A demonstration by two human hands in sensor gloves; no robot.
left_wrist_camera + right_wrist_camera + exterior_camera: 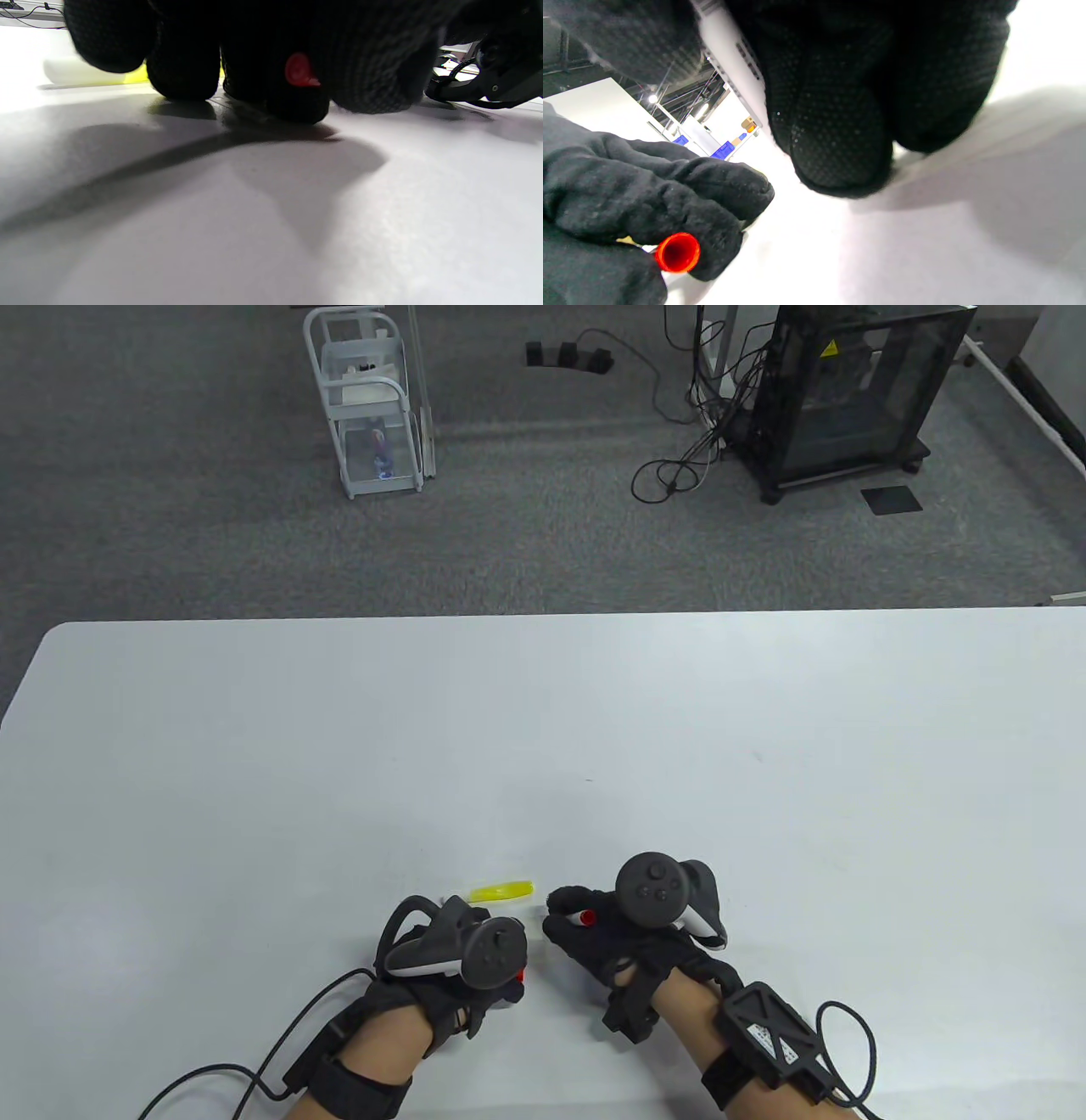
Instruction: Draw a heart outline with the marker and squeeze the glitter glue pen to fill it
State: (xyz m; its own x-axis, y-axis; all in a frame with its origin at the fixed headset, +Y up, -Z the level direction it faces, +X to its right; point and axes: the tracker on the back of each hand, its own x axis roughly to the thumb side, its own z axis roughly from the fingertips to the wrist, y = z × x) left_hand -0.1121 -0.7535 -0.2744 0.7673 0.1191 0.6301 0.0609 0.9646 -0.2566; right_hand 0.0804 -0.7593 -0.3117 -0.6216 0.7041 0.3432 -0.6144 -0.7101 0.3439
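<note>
My right hand grips a white marker near the front edge of the white table. The marker's red end pokes out above the knuckles. In the right wrist view the tip is hidden behind the fingers, which rest low on the table. Just to its left, my left hand curls round the red marker cap, whose open mouth shows; the cap also peeks between the left fingers. A yellow glitter glue pen lies flat on the table just beyond my left hand, untouched.
A black cable trails from my left wrist over the table's front left. Beyond the far edge, on grey carpet, stand a white wire cart and a black cabinet with loose cables.
</note>
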